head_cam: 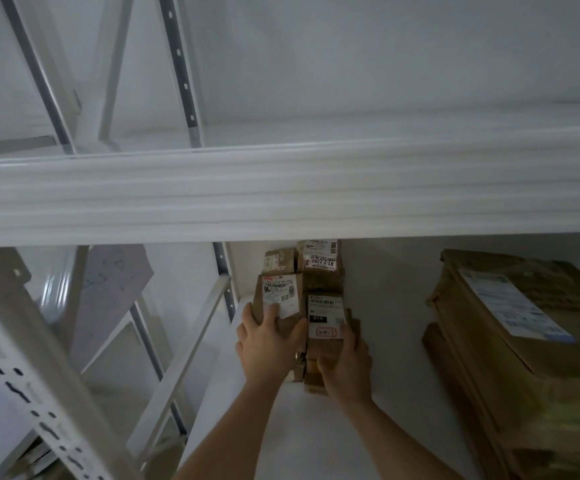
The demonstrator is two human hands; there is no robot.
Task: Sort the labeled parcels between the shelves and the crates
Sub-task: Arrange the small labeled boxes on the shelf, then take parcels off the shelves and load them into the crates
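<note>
Two bare hands reach into a white metal shelf (316, 427) holding cardboard parcels. The left hand (267, 344) grips a labeled parcel (278, 299) at the shelf's left end, thumb on its label. The right hand (345, 367) clasps the neighbouring parcel (326, 320), marked by hand. Two more parcels (319, 265) sit farther back; larger stacked boxes (510, 334) fill the right.

White metal shelving uprights (22, 368) and a pale horizontal beam (281, 192) are standing against a plain white wall (385, 46) under dim, even light.
</note>
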